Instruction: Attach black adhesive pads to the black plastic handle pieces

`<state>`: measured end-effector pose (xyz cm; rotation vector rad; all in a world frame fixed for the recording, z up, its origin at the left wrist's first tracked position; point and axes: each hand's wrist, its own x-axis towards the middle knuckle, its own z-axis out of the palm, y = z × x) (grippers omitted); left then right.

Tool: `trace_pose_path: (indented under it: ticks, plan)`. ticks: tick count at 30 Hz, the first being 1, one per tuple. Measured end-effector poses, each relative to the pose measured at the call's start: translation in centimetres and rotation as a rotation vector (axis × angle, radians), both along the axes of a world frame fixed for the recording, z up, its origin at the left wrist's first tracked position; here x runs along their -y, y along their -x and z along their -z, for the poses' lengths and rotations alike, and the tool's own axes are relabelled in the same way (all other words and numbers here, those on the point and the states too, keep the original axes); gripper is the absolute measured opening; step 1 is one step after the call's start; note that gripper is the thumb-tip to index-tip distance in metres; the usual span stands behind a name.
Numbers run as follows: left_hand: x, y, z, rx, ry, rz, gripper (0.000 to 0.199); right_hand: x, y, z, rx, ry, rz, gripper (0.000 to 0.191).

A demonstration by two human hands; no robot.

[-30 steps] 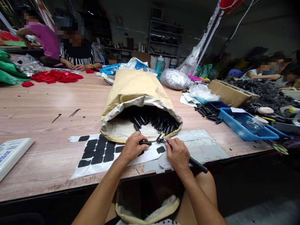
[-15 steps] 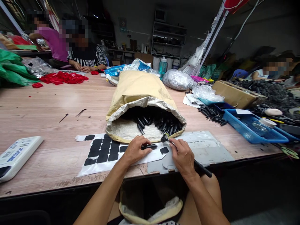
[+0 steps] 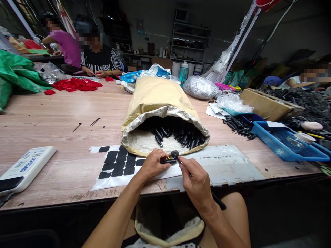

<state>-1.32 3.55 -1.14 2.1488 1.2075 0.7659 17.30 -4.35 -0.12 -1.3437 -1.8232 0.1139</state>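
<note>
Pinched in my left hand (image 3: 155,162) is a black tube-shaped piece (image 3: 170,161), lying sideways just above a white backing sheet. My right hand (image 3: 194,174) is closed around a small mallet (image 3: 175,154). Its round black head sits against or just over the tube's right end; contact cannot be made out. A bit of yellow shows beside the head, and the black handle runs back under my wrist. Rounded black patches (image 3: 119,156) cover the backing sheet (image 3: 99,183) left of my hands. Behind them, a tan woven sack (image 3: 160,93) lies open towards me with several black tube-shaped pieces (image 3: 191,137) inside.
A grey board (image 3: 232,165) lies under the sheet's right part. Blue baskets (image 3: 269,141) and a cardboard box (image 3: 271,103) stand right. A white device (image 3: 28,165) lies left, red pieces (image 3: 74,84) farther back. Another sack (image 3: 168,241) gapes at my lap. Other people sit across.
My right hand has moved left and turned, bringing the mallet head over the tube's end. My left hand keeps hold of the tube. The view has shifted slightly.
</note>
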Motion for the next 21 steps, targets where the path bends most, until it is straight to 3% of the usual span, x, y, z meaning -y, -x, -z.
trace_pose_path:
  ticks: [5,10,15,21]
  plan:
    - [0.1,-0.1,0.1,0.013,-0.004,0.000,0.006,-0.1,0.0,0.2,0.155,0.031,0.067,0.033]
    - [0.1,-0.1,0.4,0.054,0.000,-0.012,0.014,-0.1,-0.6,-0.5,0.093,-0.020,0.114,0.032]
    - [0.1,-0.2,0.5,0.043,-0.004,-0.020,0.016,0.2,-0.9,0.1,0.119,0.080,0.126,0.032]
    - [0.1,-0.2,0.3,0.030,-0.007,-0.019,0.019,-1.0,-2.8,-0.1,0.079,0.043,0.187,0.030]
